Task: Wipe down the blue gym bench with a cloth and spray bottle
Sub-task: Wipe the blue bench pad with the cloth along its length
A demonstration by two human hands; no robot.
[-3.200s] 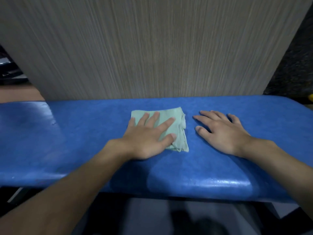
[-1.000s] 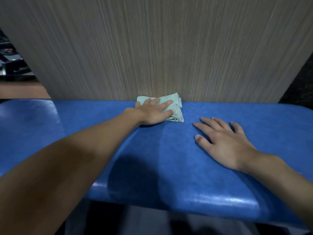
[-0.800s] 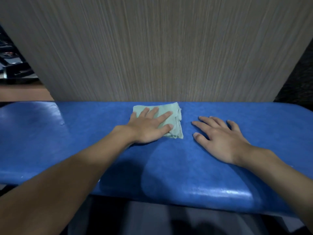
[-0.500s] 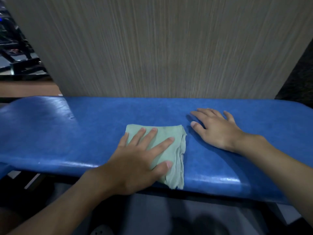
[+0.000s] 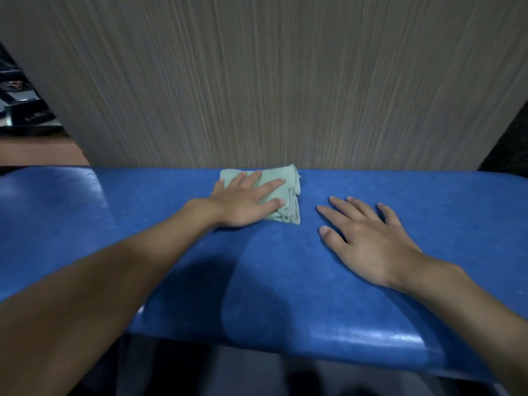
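The blue gym bench runs across the whole view, its padded top glossy near the front edge. A folded pale green cloth lies at the bench's far edge, against the wall. My left hand presses flat on the cloth with fingers spread, covering its left part. My right hand rests flat on the bare bench top to the right of the cloth, fingers apart, holding nothing. No spray bottle is in view.
A grey wood-grain wall panel rises directly behind the bench. Dark gym equipment shows at the far left past the panel. The dark floor lies below the bench's front edge.
My left hand has pushed the cloth from the bench's near edge back to the far edge by the wall. My right hand has stayed flat in about the same spot.
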